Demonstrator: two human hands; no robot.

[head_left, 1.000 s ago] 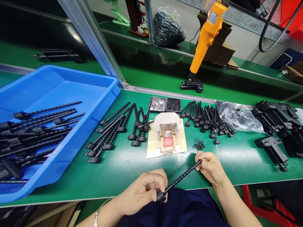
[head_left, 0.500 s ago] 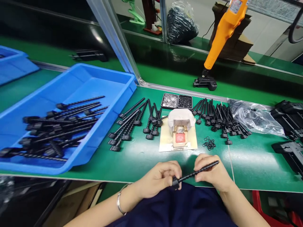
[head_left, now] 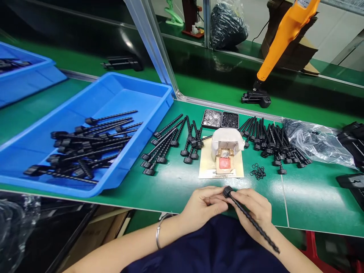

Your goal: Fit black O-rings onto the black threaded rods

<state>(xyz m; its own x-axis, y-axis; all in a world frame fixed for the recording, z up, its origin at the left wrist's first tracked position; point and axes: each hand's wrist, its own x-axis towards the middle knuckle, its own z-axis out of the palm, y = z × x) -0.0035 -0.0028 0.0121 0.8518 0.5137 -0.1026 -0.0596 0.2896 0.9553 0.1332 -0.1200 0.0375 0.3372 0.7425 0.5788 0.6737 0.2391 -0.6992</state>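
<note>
At the lower middle of the frame, over the near edge of the worktop (head_left: 170, 189), a black ribbed rod (head_left: 250, 220) is held between both hands. Its blocky head sits at the top, pinched by the fingers of the left hand (head_left: 203, 203); the shaft slants down to the lower right across the right hand (head_left: 253, 210), which is closed loosely around it. The hands touch each other at the head. The work looks like fitting or checking something at the head end, which calls for a steady pinch and fine finger work.

Just beyond the hands lies a small cluster of black rings (head_left: 258, 171), and beside it a taped block on a card (head_left: 224, 157). Loose rods lie fanned out on either side, left pile (head_left: 170, 142) and right pile (head_left: 270, 142). Two small trays (head_left: 220, 119) of tiny parts sit behind. A blue bin (head_left: 136, 94) at left holds more rods. An orange power screwdriver (head_left: 284, 34) hangs at upper right, a clear bag (head_left: 318, 142) at right. Nothing blocks the hands.
</note>
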